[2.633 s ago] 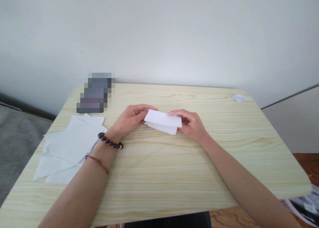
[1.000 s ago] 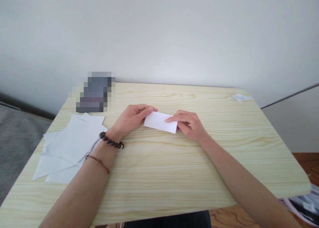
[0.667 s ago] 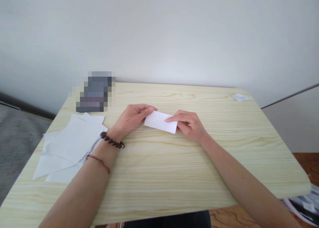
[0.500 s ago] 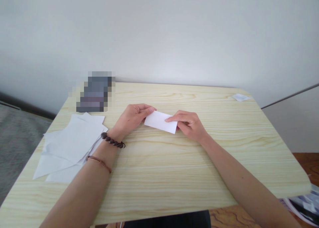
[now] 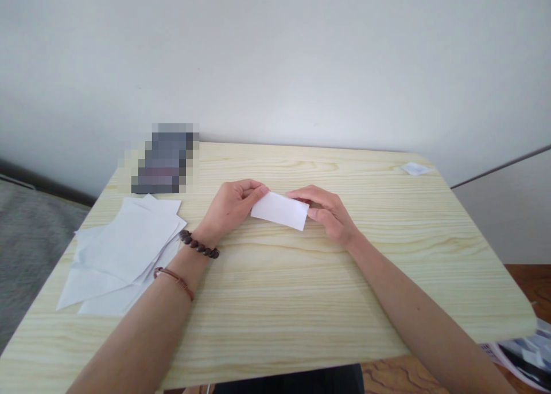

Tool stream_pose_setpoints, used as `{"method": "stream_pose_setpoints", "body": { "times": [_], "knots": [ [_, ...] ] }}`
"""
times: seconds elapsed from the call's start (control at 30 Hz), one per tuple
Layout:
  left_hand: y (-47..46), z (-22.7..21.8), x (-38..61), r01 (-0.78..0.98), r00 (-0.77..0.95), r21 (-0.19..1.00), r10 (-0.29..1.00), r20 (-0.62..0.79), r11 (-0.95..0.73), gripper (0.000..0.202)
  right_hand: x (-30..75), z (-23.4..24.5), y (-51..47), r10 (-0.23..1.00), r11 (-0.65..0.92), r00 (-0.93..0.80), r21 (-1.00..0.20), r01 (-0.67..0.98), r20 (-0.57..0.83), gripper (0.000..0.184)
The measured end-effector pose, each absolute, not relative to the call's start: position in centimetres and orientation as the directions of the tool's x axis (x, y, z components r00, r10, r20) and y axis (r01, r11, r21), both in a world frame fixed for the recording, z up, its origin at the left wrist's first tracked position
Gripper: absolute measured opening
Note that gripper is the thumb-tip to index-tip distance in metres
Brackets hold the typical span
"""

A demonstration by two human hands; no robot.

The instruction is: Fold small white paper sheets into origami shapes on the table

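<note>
A small white rectangle of paper (image 5: 279,211), which looks folded, is held a little above or against the tabletop; I cannot tell which. My left hand (image 5: 239,205) pinches its left end, thumb on top and fingers behind. At the right end is my right hand (image 5: 322,210), its index finger along the far edge and its thumb at the short right edge. The fingers under the paper are hidden. Dark beads and a copper-coloured bangle circle my left wrist.
Several loose white sheets (image 5: 124,245) overlap on the left of the wood-patterned table (image 5: 301,302). Behind them lies a pixelated dark rectangular object (image 5: 163,162). A small folded white paper (image 5: 416,168) rests at the far right corner. A pale wall (image 5: 284,61) stands behind the table.
My right index finger has moved off the paper's top face to its far edge, and the right thumb has come up to the right edge. My left hand keeps its pinch.
</note>
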State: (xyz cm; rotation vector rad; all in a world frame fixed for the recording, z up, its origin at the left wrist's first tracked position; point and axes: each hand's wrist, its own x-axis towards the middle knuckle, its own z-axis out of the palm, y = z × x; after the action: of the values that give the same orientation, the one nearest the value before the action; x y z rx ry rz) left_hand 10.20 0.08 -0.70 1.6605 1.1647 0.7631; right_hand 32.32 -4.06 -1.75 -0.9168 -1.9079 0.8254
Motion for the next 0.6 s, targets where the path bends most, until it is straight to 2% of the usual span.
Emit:
{"method": "stream_pose_setpoints", "body": {
  "times": [0.17, 0.3, 0.6],
  "knots": [
    [-1.0, -0.6, 11.4, 0.416, 0.4, 0.872, 0.913, 0.079, -0.258, 0.033, 31.5, -1.5, -4.3, 0.911, 0.385, -0.299, -0.849, 0.362, 0.286, 0.019],
    [-1.6, -0.7, 12.0, 0.426, 0.438, 0.821, 0.881, 0.18, -0.38, 0.028, 31.2, -1.5, -4.4, 0.937, 0.327, -0.254, -0.862, 0.387, 0.242, 0.013],
    [-2.0, -1.0, 12.5, 0.438, 0.502, 0.777, 0.84, 0.206, -0.453, 0.024, 31.1, -1.8, -4.3, 0.933, 0.342, -0.25, -0.848, 0.406, 0.257, 0.009]
  ]
}}
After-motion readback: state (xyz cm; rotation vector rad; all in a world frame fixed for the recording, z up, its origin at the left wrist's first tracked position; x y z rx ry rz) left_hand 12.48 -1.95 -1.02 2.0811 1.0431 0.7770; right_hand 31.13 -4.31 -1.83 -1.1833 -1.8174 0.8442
